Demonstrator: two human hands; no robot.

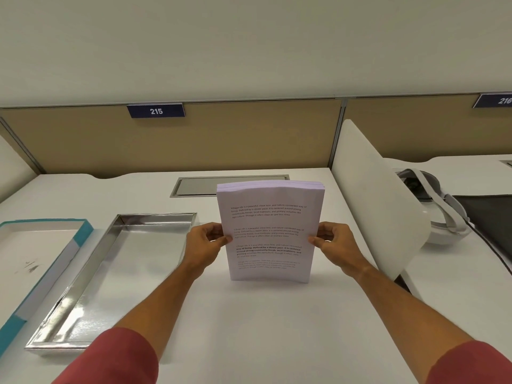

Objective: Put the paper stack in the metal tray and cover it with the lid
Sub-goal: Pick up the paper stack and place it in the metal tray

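A thick stack of printed white paper (270,217) stands upright on its bottom edge on the white desk, printed side toward me. My left hand (206,245) grips its left edge and my right hand (333,242) grips its right edge, thumbs on the front page. The shiny metal tray (91,306) lies empty to the left of the stack, long side running away from me. Left of the tray lies the lid (80,234), teal-rimmed with a white inside, turned open side up.
A white curved divider (371,195) rises right of the stack, with a white headset (437,214) and a dark mat (487,217) behind it. A grey cable hatch (194,187) is set into the desk behind the stack. A tan partition (221,139) backs the desk.
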